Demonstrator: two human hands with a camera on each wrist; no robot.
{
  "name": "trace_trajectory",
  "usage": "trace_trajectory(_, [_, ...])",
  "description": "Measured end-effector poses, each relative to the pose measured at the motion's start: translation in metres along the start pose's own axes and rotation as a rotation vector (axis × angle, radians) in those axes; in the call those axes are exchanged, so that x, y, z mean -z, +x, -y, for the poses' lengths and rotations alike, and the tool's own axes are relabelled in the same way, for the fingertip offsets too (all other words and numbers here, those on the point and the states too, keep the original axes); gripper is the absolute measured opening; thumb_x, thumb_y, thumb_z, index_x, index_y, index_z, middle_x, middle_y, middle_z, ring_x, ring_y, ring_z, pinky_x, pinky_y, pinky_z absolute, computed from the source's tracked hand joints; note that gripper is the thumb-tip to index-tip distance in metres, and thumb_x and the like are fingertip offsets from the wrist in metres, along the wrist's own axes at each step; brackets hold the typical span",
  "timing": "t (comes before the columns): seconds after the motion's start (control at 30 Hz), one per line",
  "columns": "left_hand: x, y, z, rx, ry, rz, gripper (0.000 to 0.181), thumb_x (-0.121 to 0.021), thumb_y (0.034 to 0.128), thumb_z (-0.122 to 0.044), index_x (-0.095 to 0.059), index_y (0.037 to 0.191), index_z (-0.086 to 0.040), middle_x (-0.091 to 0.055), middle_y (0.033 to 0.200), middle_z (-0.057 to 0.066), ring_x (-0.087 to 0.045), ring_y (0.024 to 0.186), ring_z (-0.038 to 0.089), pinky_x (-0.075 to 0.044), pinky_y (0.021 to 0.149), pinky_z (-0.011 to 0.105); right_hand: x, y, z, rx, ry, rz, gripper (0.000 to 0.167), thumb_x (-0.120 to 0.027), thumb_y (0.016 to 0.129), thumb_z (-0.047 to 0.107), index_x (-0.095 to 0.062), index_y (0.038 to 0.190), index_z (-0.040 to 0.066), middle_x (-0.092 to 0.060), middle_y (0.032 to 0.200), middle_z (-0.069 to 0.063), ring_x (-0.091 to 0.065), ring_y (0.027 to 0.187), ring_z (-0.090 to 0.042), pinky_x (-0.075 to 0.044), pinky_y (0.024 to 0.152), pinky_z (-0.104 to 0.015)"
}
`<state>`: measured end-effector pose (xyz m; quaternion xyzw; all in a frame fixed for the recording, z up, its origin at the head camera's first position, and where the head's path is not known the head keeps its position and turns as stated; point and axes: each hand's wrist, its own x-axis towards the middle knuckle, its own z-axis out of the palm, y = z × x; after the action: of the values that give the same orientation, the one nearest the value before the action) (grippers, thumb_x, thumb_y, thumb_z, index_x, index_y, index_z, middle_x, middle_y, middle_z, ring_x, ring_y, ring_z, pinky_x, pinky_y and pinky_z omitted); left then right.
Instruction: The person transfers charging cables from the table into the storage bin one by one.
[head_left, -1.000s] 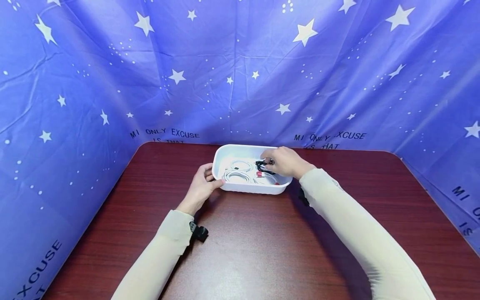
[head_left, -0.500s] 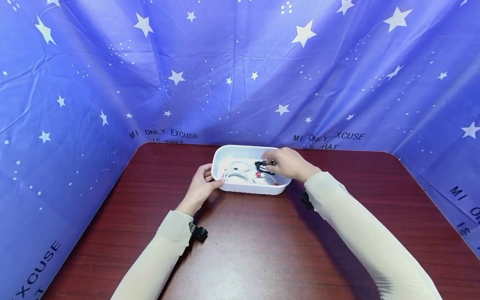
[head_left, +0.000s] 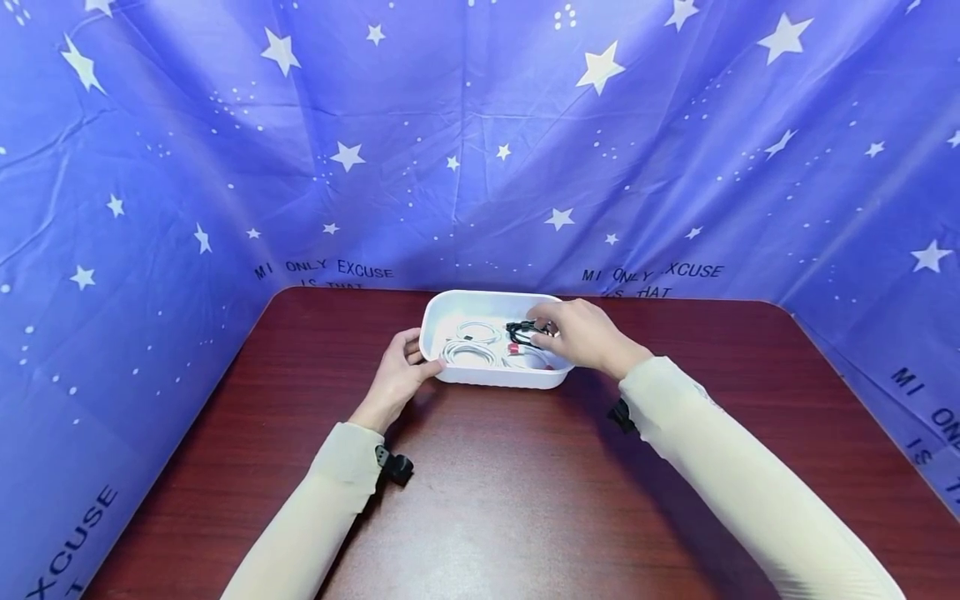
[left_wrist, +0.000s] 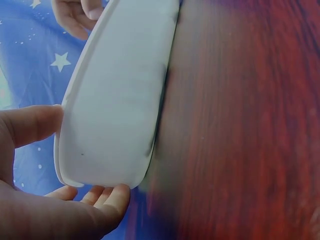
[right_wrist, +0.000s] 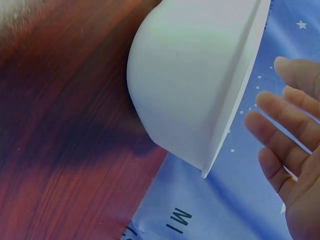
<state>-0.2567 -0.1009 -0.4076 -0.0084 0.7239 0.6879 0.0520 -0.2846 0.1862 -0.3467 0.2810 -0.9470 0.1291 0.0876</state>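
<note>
A white plastic bin (head_left: 501, 379) stands near the table's far edge. My left hand (head_left: 393, 379) holds its left end, the thumb at the near rim and the fingers against the end wall, as the left wrist view shows. Inside, two coiled white cables (head_left: 469, 355) lie on the left. A black coiled cable (head_left: 517, 335) is at the back right, with a pale cable with red connectors (head_left: 514, 350) in front of it. My right hand (head_left: 592, 340) hovers over the right end, partly hiding the black cable. In the right wrist view its fingers (right_wrist: 275, 130) are spread and hold nothing.
The dark red wood-grain table (head_left: 480, 483) extends toward me and to both sides. A blue star-printed cloth (head_left: 465, 167) hangs right behind the bin and along both sides of the table.
My right hand has drawn back slightly to the right from the black cable, its fingers loosening. The left hand keeps its hold on the bin. The head view has shifted a little.
</note>
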Motion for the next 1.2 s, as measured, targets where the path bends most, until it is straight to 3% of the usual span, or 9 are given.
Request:
trace_trajectory(0.43, [0.005, -0.003, -0.002, -0.010, -0.002, 0.016, 0.068, -0.069, 0.0830, 0.001, -0.033, 0.140, 0.000, -0.045, 0.133, 0.023, -0.050, 0.123, 0.032, -0.050, 0.083, 0.027, 0.008, -0.025, 0.009, -0.047, 0.050, -0.089, 0.031, -0.070, 0.083, 0.030, -0.068, 0.110, 0.015, -0.070, 0.090, 0.003, -0.065, 0.080, -0.016, -0.049, 0.068, -0.038])
trace_trajectory(0.63, [0.007, -0.005, -0.006, -0.029, 0.050, -0.007, 0.070, -0.071, 0.0826, -0.003, -0.033, 0.141, 0.000, -0.044, 0.134, 0.022, -0.048, 0.124, 0.032, -0.047, 0.093, 0.037, 0.010, -0.038, 0.006, -0.072, 0.064, -0.114, 0.033, -0.072, 0.081, 0.032, -0.068, 0.110, 0.016, -0.070, 0.088, 0.000, -0.061, 0.074, -0.013, -0.047, 0.064, -0.035])
trace_trajectory(0.93, [0.008, -0.006, -0.014, -0.122, 0.225, -0.035, 0.075, -0.075, 0.0797, -0.011, -0.034, 0.141, 0.002, -0.043, 0.136, 0.020, -0.043, 0.127, 0.031, -0.038, 0.105, 0.041, 0.017, -0.055, -0.004, -0.034, -0.006, -0.168, 0.039, -0.074, 0.080, 0.032, -0.067, 0.113, 0.012, -0.069, 0.089, 0.000, -0.060, 0.072, -0.013, -0.047, 0.062, -0.037])
trace_trajectory(1.2, [0.016, -0.012, -0.023, -0.257, 0.546, -0.025, 0.079, -0.075, 0.0798, -0.031, -0.036, 0.141, -0.001, -0.040, 0.137, 0.019, -0.041, 0.127, 0.031, -0.037, 0.104, 0.046, 0.020, -0.068, -0.008, -0.082, -0.080, -0.134, 0.053, -0.071, 0.080, 0.043, -0.063, 0.119, 0.009, -0.067, 0.108, -0.009, -0.063, 0.096, -0.028, -0.047, 0.080, -0.047])
